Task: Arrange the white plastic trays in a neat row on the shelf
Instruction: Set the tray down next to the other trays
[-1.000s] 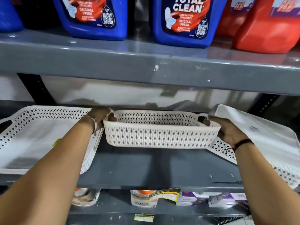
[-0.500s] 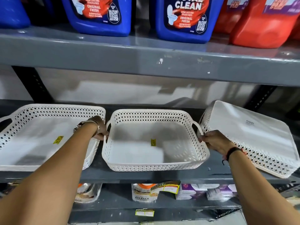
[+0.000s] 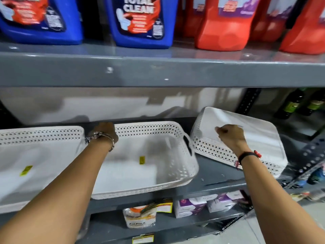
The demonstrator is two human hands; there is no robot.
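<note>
Nearest, the middle tray (image 3: 146,161) sat upright on the shelf (image 3: 216,175); the left hand (image 3: 105,132) gripped its far-left rim. Farther right, the loosely curled right hand (image 3: 230,136) rested atop the overturned, skewed tray (image 3: 246,136), its likely next target.

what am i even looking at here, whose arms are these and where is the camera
There is no machine here: the arms belong to a person wearing a camera on the head, so the single picture looks forward and down over a shop shelf. On it stand three white plastic trays: a left tray, a middle tray, and a right tray lying upside down and tilted. The left hand is at the middle tray's far left corner; whether it grips is unclear. The right hand rests on the overturned tray. Blue jugs and red jugs sit above.
</note>
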